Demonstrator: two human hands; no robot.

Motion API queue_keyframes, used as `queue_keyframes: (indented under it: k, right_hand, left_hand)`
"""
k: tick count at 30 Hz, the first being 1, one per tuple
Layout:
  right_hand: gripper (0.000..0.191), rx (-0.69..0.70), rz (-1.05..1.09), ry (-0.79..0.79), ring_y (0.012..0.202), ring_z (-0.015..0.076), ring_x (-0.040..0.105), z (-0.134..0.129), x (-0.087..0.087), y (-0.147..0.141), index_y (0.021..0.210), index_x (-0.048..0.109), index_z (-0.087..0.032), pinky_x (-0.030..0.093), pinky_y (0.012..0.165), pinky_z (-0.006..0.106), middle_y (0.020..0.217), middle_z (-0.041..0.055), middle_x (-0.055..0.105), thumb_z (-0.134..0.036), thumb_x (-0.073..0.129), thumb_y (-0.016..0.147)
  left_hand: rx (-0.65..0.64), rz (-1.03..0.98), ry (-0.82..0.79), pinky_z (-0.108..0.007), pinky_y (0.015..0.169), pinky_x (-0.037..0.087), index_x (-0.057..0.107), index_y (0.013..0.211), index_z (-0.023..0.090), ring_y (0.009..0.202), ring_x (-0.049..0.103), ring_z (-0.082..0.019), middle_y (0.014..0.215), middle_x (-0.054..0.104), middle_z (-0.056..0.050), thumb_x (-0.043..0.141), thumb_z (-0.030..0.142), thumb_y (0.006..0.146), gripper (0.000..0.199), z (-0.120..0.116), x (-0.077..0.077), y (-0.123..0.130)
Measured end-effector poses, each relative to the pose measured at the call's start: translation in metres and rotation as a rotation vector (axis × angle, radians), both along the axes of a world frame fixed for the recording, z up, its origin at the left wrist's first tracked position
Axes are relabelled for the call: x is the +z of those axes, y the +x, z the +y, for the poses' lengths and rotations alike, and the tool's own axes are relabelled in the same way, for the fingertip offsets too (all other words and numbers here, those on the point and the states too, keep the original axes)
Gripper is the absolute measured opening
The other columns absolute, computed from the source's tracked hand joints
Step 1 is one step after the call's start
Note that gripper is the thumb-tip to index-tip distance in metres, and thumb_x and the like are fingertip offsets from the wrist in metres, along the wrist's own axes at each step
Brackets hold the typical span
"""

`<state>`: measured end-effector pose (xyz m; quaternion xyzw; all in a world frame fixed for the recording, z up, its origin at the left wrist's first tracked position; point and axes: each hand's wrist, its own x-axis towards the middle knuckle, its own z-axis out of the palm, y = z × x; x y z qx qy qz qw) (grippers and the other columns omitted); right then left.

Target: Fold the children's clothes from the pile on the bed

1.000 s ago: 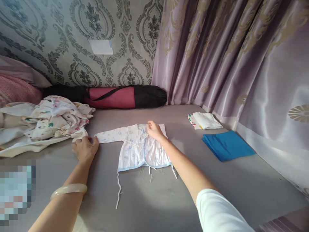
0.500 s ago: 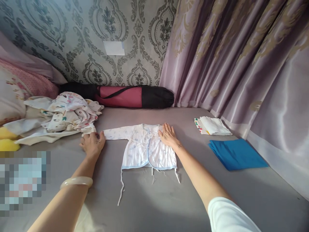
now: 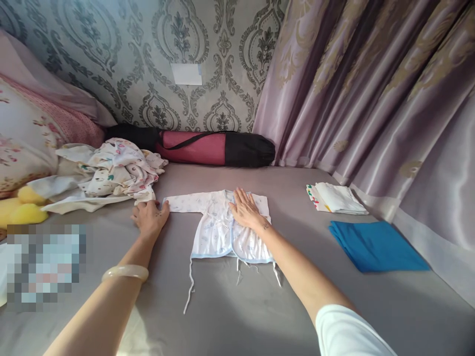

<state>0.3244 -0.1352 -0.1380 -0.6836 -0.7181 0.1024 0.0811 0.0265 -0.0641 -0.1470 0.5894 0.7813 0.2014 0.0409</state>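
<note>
A small white baby shirt (image 3: 211, 232) with pale blue trim and a faint print lies spread on the grey sheet, its tie strings trailing below the hem. Its left-hand sleeve stretches straight out, and at that cuff my left hand (image 3: 151, 217) is closed, fingers curled and thumb against the cuff edge. My right hand (image 3: 245, 210) rests flat on the upper front of the shirt, fingers stretched out. Only a short part of the right-hand sleeve shows beyond my right hand; the rest is not visible.
Crumpled printed cloths (image 3: 118, 168) lie at the left beside a yellow plush item (image 3: 27, 212). A red and black roll bag (image 3: 196, 148) runs along the wall. Folded white cloth (image 3: 336, 198) and folded blue cloth (image 3: 378, 247) lie at right, near the curtain (image 3: 334, 89).
My right hand has slid left from the shirt's right shoulder onto its upper front, uncovering part of that sleeve. My left hand stays at the cuff. The view has turned slightly left.
</note>
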Motion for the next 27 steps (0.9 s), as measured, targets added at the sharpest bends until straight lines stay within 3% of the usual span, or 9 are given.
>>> queue_keyframes:
  k: [5,10,15,19,22,27]
  right_hand:
    - [0.070,0.037,0.006,-0.069,0.150,0.0250,0.010,-0.004,0.001,-0.012,0.153,0.024,-0.005,0.008,0.120,0.042,0.162,0.0149,0.014,-0.048,0.019,0.099]
    - [0.069,0.077,0.012,0.014,0.150,0.0241,0.005,-0.009,-0.001,-0.021,0.153,0.024,-0.005,0.005,0.121,0.042,0.162,0.0132,0.013,-0.048,0.020,0.099]
    - [0.073,0.120,0.124,-0.117,0.150,0.0216,0.005,-0.011,0.009,-0.014,0.155,0.020,-0.007,0.007,0.121,0.040,0.163,0.0106,0.011,-0.053,0.012,0.099]
    - [0.073,-0.084,0.099,0.021,0.150,0.0213,0.001,-0.021,0.016,0.019,0.155,0.014,-0.005,0.001,0.121,0.041,0.163,0.0115,0.005,-0.052,0.008,0.099]
    - [0.070,-0.253,-0.021,0.047,0.150,0.0244,0.005,-0.031,0.006,0.046,0.154,0.018,-0.002,0.002,0.120,0.044,0.162,0.0153,0.010,-0.047,0.014,0.100]
    - [0.068,-0.260,-0.045,-0.019,0.149,0.0259,0.012,-0.036,-0.008,0.061,0.153,0.024,-0.004,0.009,0.120,0.045,0.161,0.0165,0.016,-0.046,0.015,0.101]
  left_hand:
    - [-0.011,0.014,-0.029,-0.053,0.099,0.035,0.064,0.112,0.017,0.124,0.042,-0.039,0.130,0.053,-0.022,0.042,0.052,0.086,0.048,0.000,0.001,-0.001]
    - [-0.016,-0.016,-0.037,-0.053,0.102,0.034,0.065,0.115,0.014,0.125,0.042,-0.041,0.130,0.052,-0.024,0.044,0.053,0.085,0.053,-0.001,0.004,-0.001]
    - [-0.034,0.002,-0.039,-0.054,0.101,0.035,0.067,0.112,0.015,0.124,0.043,-0.042,0.128,0.054,-0.024,0.044,0.055,0.083,0.054,0.002,0.001,-0.005]
    - [-0.050,0.022,-0.040,-0.054,0.100,0.036,0.067,0.113,0.017,0.123,0.044,-0.042,0.126,0.055,-0.022,0.044,0.057,0.083,0.056,0.005,-0.005,-0.008]
    - [-0.068,0.022,-0.049,-0.054,0.100,0.036,0.068,0.112,0.017,0.123,0.044,-0.042,0.126,0.056,-0.021,0.044,0.056,0.083,0.054,0.007,-0.004,-0.007]
    - [-0.024,-0.070,-0.144,-0.053,0.099,0.037,0.069,0.096,0.016,0.125,0.044,-0.043,0.127,0.056,-0.023,0.053,0.049,0.078,0.041,0.012,0.011,-0.003]
